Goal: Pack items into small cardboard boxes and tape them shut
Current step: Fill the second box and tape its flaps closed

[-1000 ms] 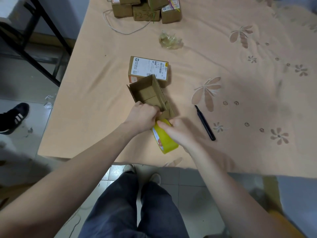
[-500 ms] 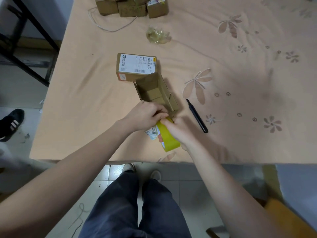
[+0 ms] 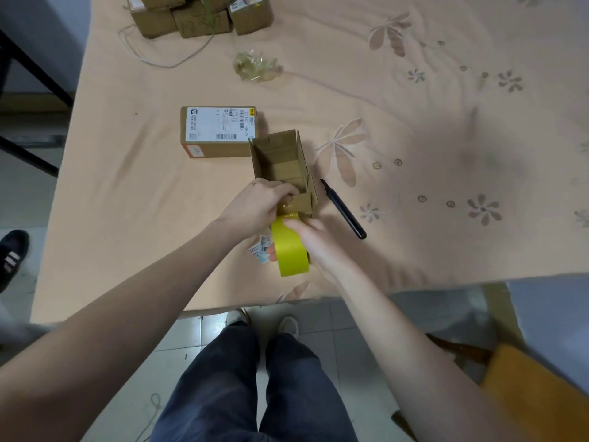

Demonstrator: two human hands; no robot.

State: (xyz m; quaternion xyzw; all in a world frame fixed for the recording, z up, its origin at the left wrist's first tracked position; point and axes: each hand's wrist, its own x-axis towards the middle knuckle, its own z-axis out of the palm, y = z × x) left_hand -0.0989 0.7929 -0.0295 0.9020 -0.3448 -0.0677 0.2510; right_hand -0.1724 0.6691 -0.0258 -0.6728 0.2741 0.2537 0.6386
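An open small cardboard box (image 3: 280,161) lies on its side on the peach tablecloth (image 3: 127,218), its opening towards me. My left hand (image 3: 255,208) grips the box's near end, fingers curled at a clear strip of tape stuck there. My right hand (image 3: 315,244) holds a yellow tape roll (image 3: 290,250) just below the box, thumb on top of the roll. A small printed label (image 3: 261,248) shows under the roll.
A closed box with a white shipping label (image 3: 218,130) lies left of the open one. A black pen-like tool (image 3: 344,210) lies to its right. Several boxes (image 3: 197,17), a string (image 3: 143,55) and crumpled clear tape (image 3: 255,67) sit at the far edge.
The open box has turned so its mouth faces me more squarely and now sits right of the labelled box. Both hands stay at its near end with the tape roll.
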